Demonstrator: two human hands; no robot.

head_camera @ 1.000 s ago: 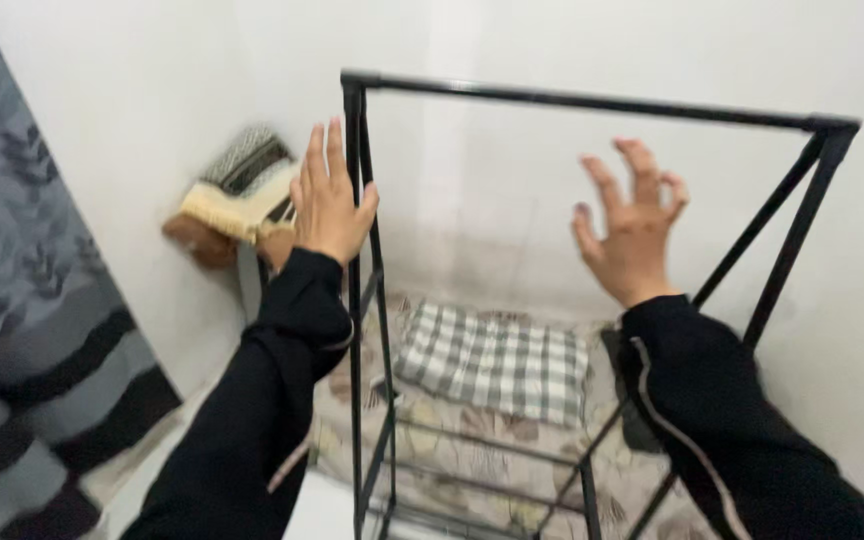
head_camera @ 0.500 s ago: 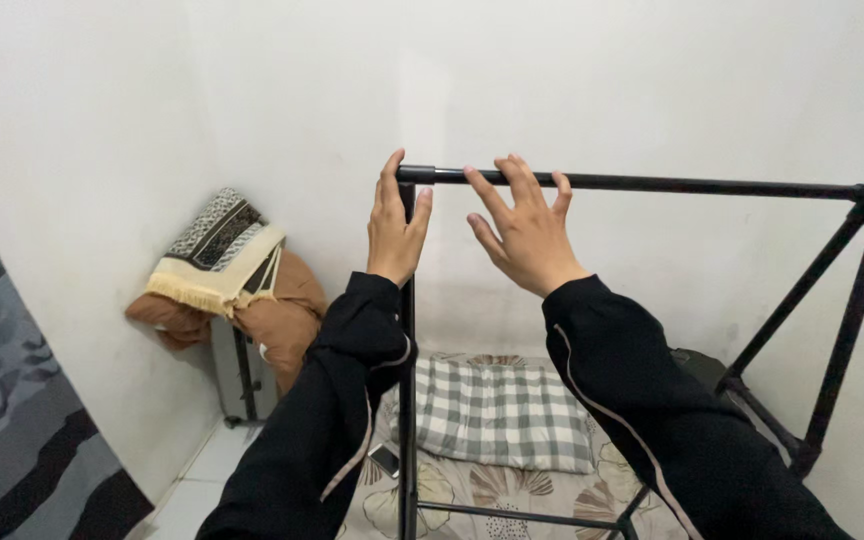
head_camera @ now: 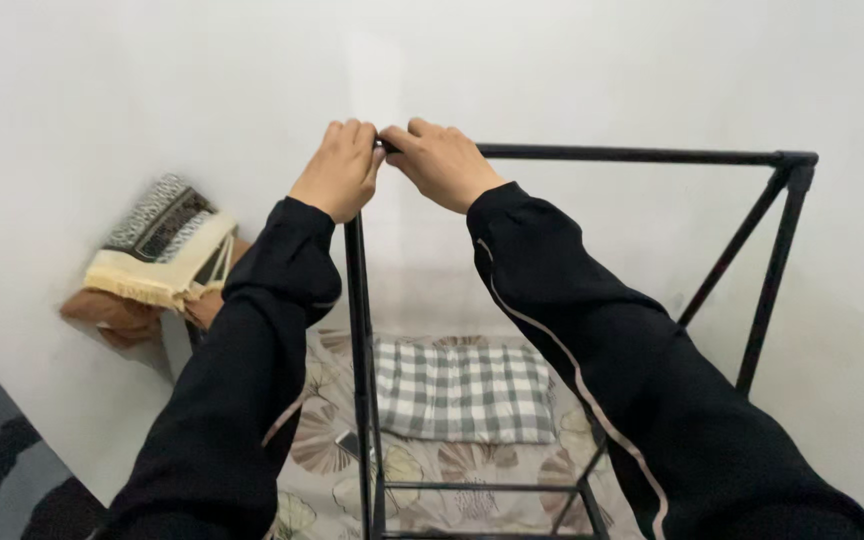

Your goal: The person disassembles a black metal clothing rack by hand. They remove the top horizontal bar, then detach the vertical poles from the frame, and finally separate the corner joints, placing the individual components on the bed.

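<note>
Both hands close over the near top corner of a black metal rack frame (head_camera: 632, 155): left hand (head_camera: 337, 170) on the upright's top, right hand (head_camera: 442, 160) beside it, gripping the crossbar. The thin tubes look stiff, light and smooth.

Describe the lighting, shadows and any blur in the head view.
Head view: soft, even light on the white wall, no glare; faint shadow under the folded cloths, which look slightly motion-blurred; left hand, right hand and black rack frame fairly sharp.
</note>
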